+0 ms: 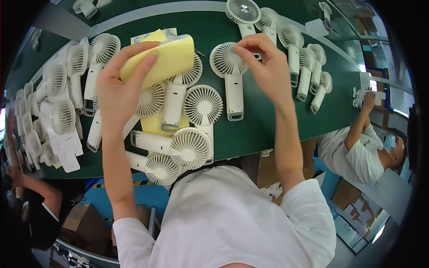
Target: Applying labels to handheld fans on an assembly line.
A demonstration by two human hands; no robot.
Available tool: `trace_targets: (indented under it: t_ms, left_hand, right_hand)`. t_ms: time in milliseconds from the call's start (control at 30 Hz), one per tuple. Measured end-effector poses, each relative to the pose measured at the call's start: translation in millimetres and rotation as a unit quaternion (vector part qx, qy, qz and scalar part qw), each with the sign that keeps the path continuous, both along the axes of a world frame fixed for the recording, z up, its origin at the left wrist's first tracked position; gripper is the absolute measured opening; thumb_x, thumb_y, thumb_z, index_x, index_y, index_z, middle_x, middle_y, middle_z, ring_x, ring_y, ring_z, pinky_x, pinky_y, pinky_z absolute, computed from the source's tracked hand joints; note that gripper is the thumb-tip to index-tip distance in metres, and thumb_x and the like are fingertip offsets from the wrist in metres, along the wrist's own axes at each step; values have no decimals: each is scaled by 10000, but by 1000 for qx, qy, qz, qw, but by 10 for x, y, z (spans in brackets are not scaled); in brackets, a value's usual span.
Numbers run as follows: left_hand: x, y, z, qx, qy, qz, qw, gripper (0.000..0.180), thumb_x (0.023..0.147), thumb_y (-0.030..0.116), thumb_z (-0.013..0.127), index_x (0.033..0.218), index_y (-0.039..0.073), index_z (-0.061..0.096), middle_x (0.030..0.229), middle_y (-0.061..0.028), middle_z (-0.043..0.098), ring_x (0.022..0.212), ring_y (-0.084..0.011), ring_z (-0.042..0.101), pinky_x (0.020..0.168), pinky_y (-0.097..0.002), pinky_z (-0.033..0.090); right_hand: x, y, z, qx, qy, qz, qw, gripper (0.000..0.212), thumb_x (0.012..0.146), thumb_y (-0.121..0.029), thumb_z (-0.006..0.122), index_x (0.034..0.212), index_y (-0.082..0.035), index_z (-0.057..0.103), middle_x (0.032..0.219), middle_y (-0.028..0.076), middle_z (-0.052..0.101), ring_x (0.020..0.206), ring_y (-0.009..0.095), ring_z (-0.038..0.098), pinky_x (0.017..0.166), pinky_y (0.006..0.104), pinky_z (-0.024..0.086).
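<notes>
My left hand [118,89] grips a bent, glossy yellow sheet [172,58] between thumb and fingers. Silvery patches show along the sheet's upper edge. My right hand [266,62] is closed in a pinch at the front grille of a white handheld fan [234,96]. Whatever sits between those fingertips is too small to make out. This fan lies face up on the green table, its handle toward me. Below the yellow sheet, several more white fans [203,105] lie close together, some overlapping.
Many white fans [62,116] are heaped at the left, and others stand in a row [306,62] at the right. More yellow sheets [154,35] lie on the green table [263,127]. Co-workers sit at both sides; one person [357,152] reaches onto the table at right.
</notes>
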State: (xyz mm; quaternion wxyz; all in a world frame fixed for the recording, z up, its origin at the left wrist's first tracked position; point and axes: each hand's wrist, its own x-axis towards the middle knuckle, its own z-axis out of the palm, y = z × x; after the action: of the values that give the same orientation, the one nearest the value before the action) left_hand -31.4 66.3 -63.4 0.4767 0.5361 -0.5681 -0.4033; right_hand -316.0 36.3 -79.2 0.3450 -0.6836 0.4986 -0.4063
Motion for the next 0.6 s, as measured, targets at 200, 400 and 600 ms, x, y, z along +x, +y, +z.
trace_targets:
  t_ms: [200,400,600]
  left_hand:
    - [-3,-24,-48,5,-27,20,999,214,944,169,712,1133,72,745,1001,-3,713,874,-55,614,773,-188,479]
    - [25,-42,-61,1,-39,35,999,212,944,184,719,1124,77,751,989,4,707,855,-42,591,756,-179,466]
    - [6,-43,-63,0,-56,39,998,208,943,188,722,1116,78,755,959,9,693,843,-41,583,741,-173,459]
  right_hand:
    - [-205,-77,-136,56,68,52,995,87,908,-73,703,961,-11,672,974,-3,624,820,96,520,768,241,445]
    - [-218,-95,-163,57,57,50,996,90,903,-71,711,963,-15,677,976,-1,625,818,95,514,761,239,439]
    - [-238,-111,-194,52,59,57,995,81,912,-69,704,970,-17,681,994,3,632,833,95,526,759,238,439]
